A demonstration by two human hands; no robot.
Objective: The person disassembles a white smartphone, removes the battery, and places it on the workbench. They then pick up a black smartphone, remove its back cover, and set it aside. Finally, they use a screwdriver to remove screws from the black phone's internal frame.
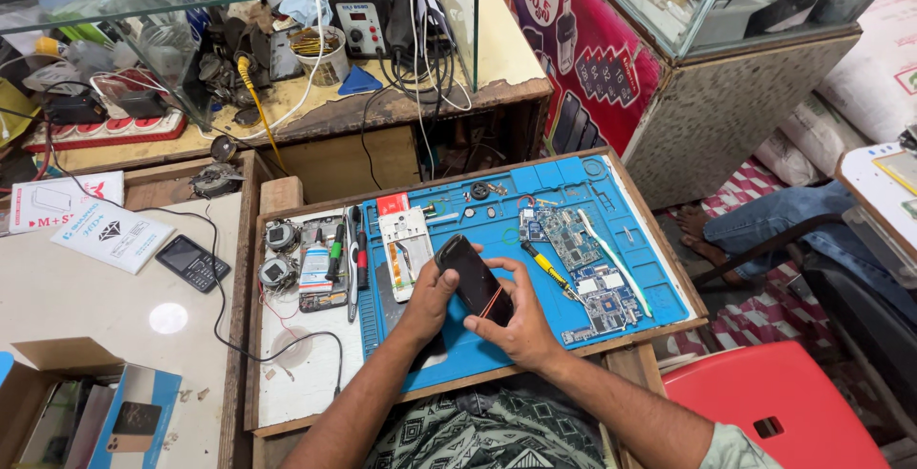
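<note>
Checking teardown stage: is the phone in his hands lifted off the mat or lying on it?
Lifted. Both the left hand and right hand grip the dark phone, tilted above the blue mat.

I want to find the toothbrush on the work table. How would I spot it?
Look at the blue repair mat on the wooden tray. On its right side lies a green circuit board. The toothbrush lies slanted across that board: it is white, long and thin, unlike the short yellow-handled screwdriver beside it.
</note>
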